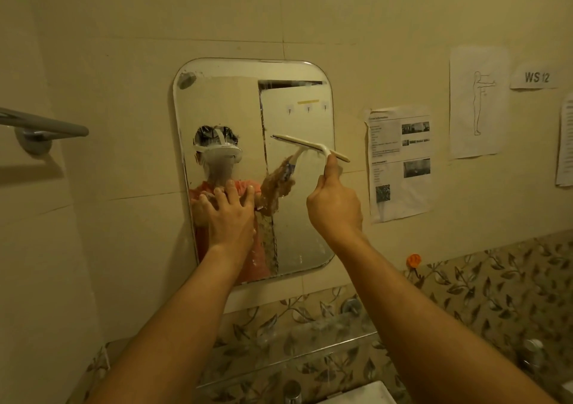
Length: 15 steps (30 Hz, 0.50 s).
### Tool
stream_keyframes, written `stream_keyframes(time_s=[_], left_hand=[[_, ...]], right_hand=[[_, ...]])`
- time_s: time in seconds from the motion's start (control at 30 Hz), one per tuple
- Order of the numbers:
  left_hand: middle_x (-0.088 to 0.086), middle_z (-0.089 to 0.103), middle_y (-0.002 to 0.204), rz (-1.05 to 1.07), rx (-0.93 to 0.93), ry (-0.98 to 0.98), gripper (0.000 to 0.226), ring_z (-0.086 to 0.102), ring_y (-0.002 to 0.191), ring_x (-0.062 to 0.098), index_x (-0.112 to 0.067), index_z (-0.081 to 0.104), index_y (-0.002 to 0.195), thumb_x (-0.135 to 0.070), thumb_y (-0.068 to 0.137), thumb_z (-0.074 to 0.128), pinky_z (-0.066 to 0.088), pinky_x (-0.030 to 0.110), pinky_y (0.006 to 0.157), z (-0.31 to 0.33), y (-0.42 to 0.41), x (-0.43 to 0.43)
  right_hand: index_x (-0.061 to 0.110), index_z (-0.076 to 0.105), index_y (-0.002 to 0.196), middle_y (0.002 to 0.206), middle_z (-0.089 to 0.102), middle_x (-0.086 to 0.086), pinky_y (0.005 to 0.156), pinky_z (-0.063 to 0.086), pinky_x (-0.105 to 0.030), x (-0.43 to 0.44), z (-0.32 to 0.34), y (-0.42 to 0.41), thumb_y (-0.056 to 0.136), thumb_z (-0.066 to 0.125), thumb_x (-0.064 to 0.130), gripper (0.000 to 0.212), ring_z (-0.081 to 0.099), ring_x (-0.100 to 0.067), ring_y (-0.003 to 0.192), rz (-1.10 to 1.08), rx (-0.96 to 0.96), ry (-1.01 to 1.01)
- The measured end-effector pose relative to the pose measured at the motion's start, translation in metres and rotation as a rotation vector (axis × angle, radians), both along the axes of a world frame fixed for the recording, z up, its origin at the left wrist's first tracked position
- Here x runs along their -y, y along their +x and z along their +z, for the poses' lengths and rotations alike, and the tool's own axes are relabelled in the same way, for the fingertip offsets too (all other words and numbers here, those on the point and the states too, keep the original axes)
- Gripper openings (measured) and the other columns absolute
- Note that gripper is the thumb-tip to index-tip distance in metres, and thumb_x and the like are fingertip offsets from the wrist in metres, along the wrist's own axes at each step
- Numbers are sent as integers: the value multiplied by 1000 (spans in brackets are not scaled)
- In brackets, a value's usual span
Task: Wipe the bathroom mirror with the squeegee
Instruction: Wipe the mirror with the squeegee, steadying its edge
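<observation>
Against the mirror's (223, 105) right edge, my right hand (336, 206) grips the squeegee (305, 143) handle, blade tilted on the glass, while my left hand (231, 214) presses flat, fingers spread, steadying it.

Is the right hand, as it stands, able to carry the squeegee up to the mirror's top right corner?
Probably yes. The right hand already holds the squeegee on the mirror halfway up its right side, and nothing shows between the blade and that corner. The left hand rests lower left, out of the way.
</observation>
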<state>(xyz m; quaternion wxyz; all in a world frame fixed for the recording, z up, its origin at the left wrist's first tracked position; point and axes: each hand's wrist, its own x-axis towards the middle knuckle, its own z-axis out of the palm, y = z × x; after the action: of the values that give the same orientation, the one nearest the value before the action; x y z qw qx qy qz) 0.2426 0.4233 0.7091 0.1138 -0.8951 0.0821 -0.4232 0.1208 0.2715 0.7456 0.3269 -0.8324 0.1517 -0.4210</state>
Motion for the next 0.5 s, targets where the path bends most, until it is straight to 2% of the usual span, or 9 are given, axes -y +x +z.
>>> stream_keyframes(time_s=[0.3, 0.5], left_hand=[[26, 25, 157, -24, 0, -16, 103, 31, 137, 46, -25, 17, 159, -58, 79, 73, 28, 68, 108, -1, 3, -1], [24, 27, 157, -26, -5, -28, 101, 32, 137, 45, -28, 23, 158, -56, 76, 75, 28, 67, 107, -1, 4, -2]], right_hand=[[35, 5, 160, 74, 59, -8, 48, 44, -33, -13, -28, -7, 110, 30, 27, 57, 59, -21, 61, 23, -35, 27], [38, 5, 159, 72, 58, -7, 46, 40, -31, -15, -44, -6, 110, 30, 30, 55, 55, -18, 57, 11, -42, 37]])
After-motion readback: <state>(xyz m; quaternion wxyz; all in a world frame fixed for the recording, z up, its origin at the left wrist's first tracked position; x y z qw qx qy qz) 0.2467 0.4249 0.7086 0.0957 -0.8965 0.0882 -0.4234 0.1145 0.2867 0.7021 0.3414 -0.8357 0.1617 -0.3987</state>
